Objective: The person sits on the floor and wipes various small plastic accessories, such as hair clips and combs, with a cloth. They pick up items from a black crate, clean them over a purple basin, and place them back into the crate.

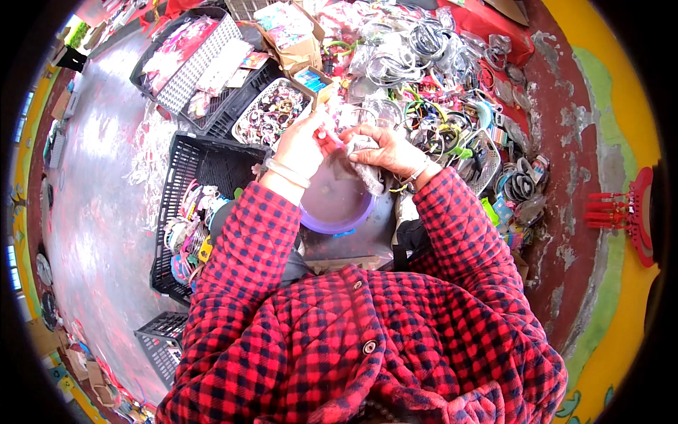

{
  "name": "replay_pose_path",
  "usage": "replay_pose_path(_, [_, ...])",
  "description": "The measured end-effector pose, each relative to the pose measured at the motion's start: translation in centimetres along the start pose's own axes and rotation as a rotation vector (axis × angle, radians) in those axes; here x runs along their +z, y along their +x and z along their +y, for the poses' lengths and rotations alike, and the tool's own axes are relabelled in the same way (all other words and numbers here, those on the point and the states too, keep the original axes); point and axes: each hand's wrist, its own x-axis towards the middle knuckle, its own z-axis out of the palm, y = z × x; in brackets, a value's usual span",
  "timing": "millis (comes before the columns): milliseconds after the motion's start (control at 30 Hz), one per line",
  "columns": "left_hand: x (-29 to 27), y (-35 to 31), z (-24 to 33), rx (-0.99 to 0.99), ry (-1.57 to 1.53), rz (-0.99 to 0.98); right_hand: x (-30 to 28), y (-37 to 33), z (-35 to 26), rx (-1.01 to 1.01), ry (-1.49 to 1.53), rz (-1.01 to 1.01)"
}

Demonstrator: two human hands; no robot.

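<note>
Above a purple basin (pixel 344 225) of murky water, my two hands are close together. My right hand (pixel 395 152) is closed around a damp-looking grey cloth (pixel 369 169), which hangs over the basin's far right side. Between the fingers of my left hand (pixel 298 146) is a small pink item (pixel 332 138), reaching toward the cloth. Its exact kind is hard to make out, since the fingers cover part of it. Both wrists wear a bangle.
A black crate (pixel 169 212) of colourful hair bands stands at left, with a white basket (pixel 244 127) of small hair ties beyond it. Bagged headbands (pixel 431 42) heap up at the far right. A red stool-like object (pixel 641 215) is at the right edge.
</note>
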Motion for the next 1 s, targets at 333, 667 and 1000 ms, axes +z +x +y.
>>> replay_pose_path(333, [-0.3, 0.5, -0.5, -0.054, -0.067, 0.004, 1.1, 0.2, 0.0, 0.030, -0.250, 0.036])
replay_pose_path(667, [-0.6, 0.7, 0.1, -0.057, -0.069, -0.109, 0.4, -0.1, -0.4, -0.037, -0.323, 0.096])
replay_pose_path(1000, [0.0, 0.2, -3.0, 0.246, 0.258, -0.046, 1.7, 0.1, -1.1, -0.046, -0.261, 0.280])
